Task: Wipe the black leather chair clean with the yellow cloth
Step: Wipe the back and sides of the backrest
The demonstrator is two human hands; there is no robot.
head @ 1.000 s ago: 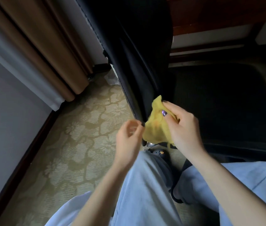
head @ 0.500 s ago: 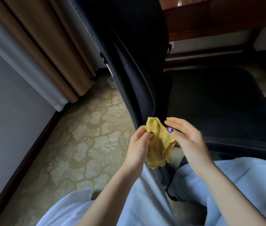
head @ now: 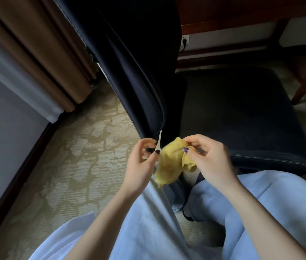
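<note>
The yellow cloth (head: pixel 171 166) is crumpled into a soft, wrinkled bunch. Its lower part hangs loose and its upper part is gathered in the right hand (head: pixel 211 159). That hand pinches it, the thumb pressed onto the fabric and the fingers curled over the top fold. The left hand (head: pixel 140 166) has its fingers curled, and its thumb tip sits at the cloth's left edge; I cannot tell whether it actually grips the fabric.

The cloth is held in the air, off the black leather chair (head: pixel 242 113), just below the lower corner of the backrest (head: pixel 133 72) and beside the near corner of the seat (head: pixel 251 128). The leather looks dark and smooth, with a piped seam along the seat's near edge, which runs rightward from the right hand.

Light blue trousers (head: pixel 154 222) lie close under both hands. To the left, patterned carpet (head: pixel 84 151) stretches from the chair to the dark skirting, with a brown curtain (head: pixel 41 45) behind it.
</note>
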